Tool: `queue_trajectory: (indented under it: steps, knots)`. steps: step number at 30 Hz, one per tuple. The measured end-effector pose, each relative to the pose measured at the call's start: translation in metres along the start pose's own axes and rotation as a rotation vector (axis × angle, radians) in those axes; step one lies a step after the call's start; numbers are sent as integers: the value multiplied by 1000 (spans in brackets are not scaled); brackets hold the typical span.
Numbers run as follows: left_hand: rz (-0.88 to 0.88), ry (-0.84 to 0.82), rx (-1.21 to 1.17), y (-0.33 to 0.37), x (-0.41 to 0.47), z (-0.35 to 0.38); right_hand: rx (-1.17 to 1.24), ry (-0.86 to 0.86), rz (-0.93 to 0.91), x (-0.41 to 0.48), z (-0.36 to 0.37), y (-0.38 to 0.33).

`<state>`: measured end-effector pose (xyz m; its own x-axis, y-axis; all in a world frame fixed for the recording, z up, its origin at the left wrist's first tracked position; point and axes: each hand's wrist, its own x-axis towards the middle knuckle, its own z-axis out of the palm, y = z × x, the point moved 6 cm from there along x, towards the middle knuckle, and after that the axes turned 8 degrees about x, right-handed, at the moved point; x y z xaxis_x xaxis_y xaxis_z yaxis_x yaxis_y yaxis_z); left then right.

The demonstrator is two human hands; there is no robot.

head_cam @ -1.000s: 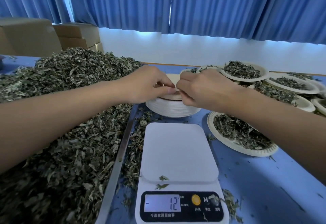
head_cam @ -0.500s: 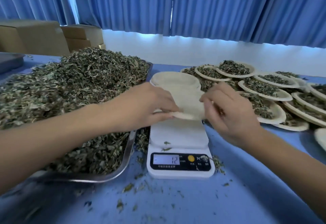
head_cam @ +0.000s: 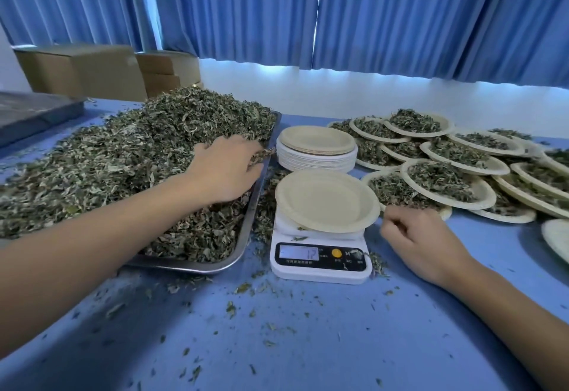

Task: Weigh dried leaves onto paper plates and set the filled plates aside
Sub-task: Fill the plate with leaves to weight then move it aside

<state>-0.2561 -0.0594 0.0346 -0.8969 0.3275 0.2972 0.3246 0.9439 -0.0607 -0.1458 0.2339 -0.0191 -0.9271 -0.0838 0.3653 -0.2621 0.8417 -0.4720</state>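
Observation:
An empty paper plate lies on the white kitchen scale, whose display reads 12. Left of it, a big heap of dried leaves fills a metal tray. My left hand is down in the heap near the tray's right rim, its fingers curled into the leaves. My right hand rests on the blue table just right of the scale, fingers loosely curled and holding nothing. A stack of empty plates stands behind the scale.
Several filled plates overlap at the right, reaching the frame edge. An empty plate's rim shows at far right. Cardboard boxes and a grey tray sit at the back left. Leaf crumbs litter the blue table.
Both hands lowered a plate from the stack onto the scale and let go. My left hand then moved left into the leaf heap; my right hand dropped to the table.

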Motion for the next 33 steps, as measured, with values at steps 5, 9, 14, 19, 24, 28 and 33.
queue_trajectory:
  steps: [5,9,14,19,24,28,33]
  knots:
    - [-118,-347,136,-18,-8,53,-105,-51,-5,0,7,-3]
    - [-79,-192,100,-14,-7,46,-95,-60,13,0,6,-4]
    - [-121,56,-44,-19,-5,29,-79,-65,13,1,6,-6]
    - [-175,208,-231,-30,-4,15,-78,-73,17,0,5,-7]
    - [-229,231,-464,-32,-2,9,-57,-71,28,1,5,-7]
    - [-271,337,-544,-32,2,-10,-53,-70,36,1,5,-8]
    - [-261,415,-659,-17,3,-25,-53,-78,49,1,5,-8]
